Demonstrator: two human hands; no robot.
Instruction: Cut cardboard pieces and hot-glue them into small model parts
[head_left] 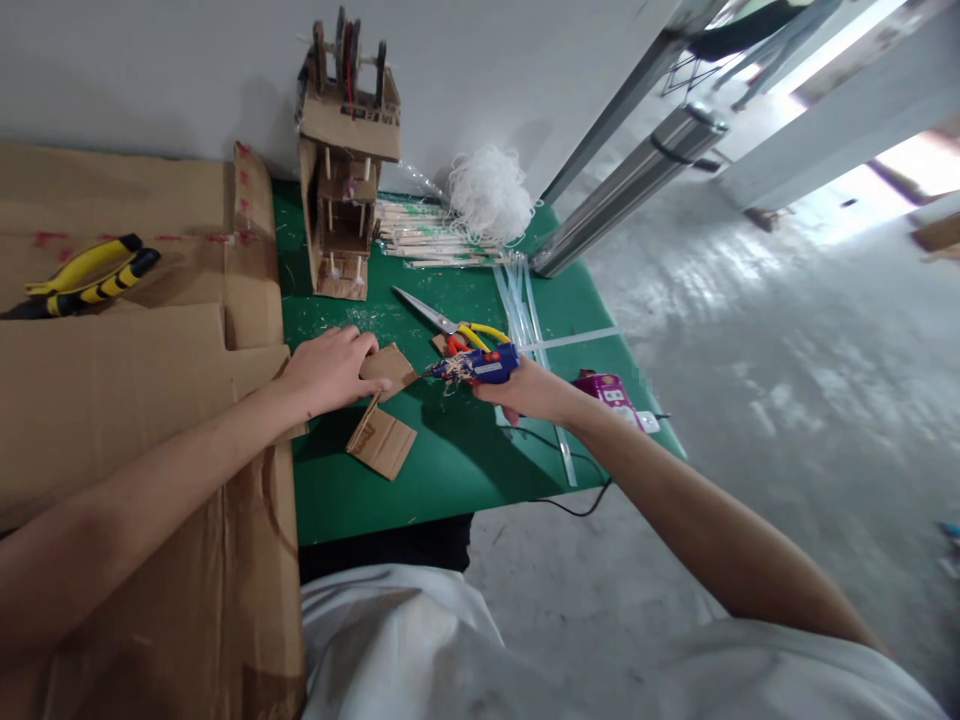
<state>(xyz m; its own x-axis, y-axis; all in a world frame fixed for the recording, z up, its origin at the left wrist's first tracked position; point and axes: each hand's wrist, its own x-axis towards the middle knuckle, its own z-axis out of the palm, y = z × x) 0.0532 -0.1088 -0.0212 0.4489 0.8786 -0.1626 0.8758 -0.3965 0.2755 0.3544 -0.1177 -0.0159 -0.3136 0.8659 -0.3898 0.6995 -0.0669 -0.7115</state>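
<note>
My left hand (335, 368) grips a small cardboard piece (391, 371) between thumb and fingers, low over the green table. Just below it, a folded cardboard piece (384, 446) rests on the table, close to my left thumb. My right hand (529, 388) is wrapped round a blue hot glue gun (491, 364). Stringy dried glue clings around the gun's front, and its nozzle points left at the edge of the held cardboard. Scissors (442, 318) with yellow and red handles lie behind the gun, partly covered by it.
A cardboard tower (349, 130) with wheels on top stands at the back. Beside it lie wooden sticks (427, 238), white string (491, 195) and clear glue sticks (525, 310). A purple box (604, 392) sits at right near a cable. Yellow-black pliers (90, 275) rest on cardboard sheets (112, 400).
</note>
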